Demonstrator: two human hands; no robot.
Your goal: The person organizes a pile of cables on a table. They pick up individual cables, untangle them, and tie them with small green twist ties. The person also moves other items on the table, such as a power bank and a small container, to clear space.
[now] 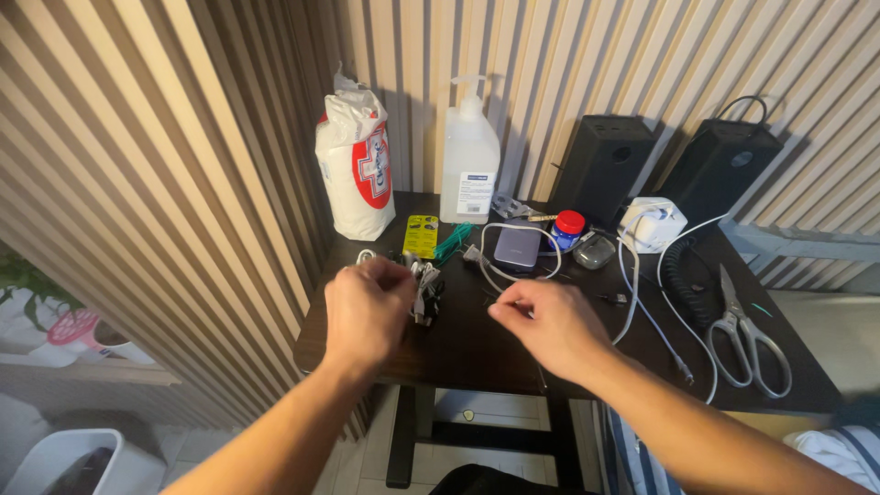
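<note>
Two hands: both mine, over the near part of the dark tabletop (pixel 458 353).
Left hand: my left hand (pixel 365 310) is curled closed on a bundle of white and grey cables (pixel 425 291), which hangs from my fingers and rests on the tabletop just right of the hand.
Right hand: my right hand (pixel 548 325) hovers right of the bundle, fingers pinched together; I cannot tell whether anything thin is between them.
Between the hands: bare dark wood, the cable bundle closer to the left hand.
Far left: a white bag with a red round mark (pixel 356 165) stands upright against the slatted wall.
Far middle: a clear pump bottle (pixel 469 160) stands right of the bag; a small yellow card (pixel 421 236) and green twist ties (pixel 452 242) lie near it.
Middle: a grey power bank (pixel 517 247) with a white cable looped around it, and a red-lidded small jar (pixel 568 227) just to its right.
Far right: two black speakers (pixel 605 165) against the wall, a white charger block (pixel 653 223) in front of them.
Near right: grey scissors (pixel 744 335) lie flat, beside a black coiled cord (pixel 680 275).
</note>
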